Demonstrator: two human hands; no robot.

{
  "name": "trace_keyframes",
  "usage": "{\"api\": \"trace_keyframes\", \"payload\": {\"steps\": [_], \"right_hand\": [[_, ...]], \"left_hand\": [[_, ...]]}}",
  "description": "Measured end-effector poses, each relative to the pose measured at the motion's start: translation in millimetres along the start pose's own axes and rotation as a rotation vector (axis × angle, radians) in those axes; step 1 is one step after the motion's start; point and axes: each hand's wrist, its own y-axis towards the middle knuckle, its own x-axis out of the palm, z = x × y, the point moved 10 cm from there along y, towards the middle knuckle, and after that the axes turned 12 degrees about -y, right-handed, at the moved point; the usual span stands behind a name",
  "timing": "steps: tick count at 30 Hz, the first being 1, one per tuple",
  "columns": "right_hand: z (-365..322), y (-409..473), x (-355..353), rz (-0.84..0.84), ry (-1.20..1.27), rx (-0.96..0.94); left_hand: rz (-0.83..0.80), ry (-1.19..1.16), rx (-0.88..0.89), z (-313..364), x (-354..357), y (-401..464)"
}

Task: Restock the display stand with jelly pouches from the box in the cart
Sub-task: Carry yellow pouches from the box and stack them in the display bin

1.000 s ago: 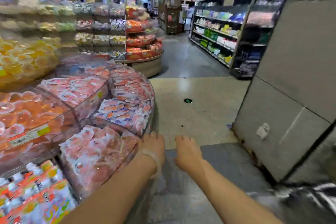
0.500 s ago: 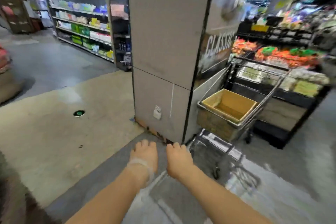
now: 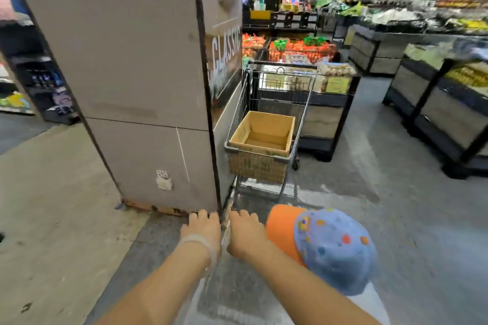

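Ahead, the cardboard box (image 3: 261, 137) sits in the cart (image 3: 266, 124) beside the pillar (image 3: 126, 60); both hands (image 3: 203, 229) hang empty, fingers loosely curled. A capped child (image 3: 324, 248) close by risks a collision.

A broad grey panelled pillar (image 3: 118, 60) rises at the left, its dark side face lettered CLASSIC in white (image 3: 227, 53). The floor (image 3: 396, 219) is grey polished concrete, with a paler beige patch (image 3: 47, 206) to the left. Dark-framed produce stands (image 3: 435, 113) line the right, piled with blurred yellow and green goods. Bright overhead lights glare far back.
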Motion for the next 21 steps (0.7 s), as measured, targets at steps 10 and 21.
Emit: {"api": "trace_keyframes", "payload": {"steps": [10,21], "right_hand": [[-61,-26,69,-0.098,0.025,-0.087],[3,-53,71,-0.144,-0.043,-0.065]], "left_hand": [[-0.12,0.059,-0.085,-46,53,-23],[-0.124,0.021,-0.079,5,65,-41]]}}
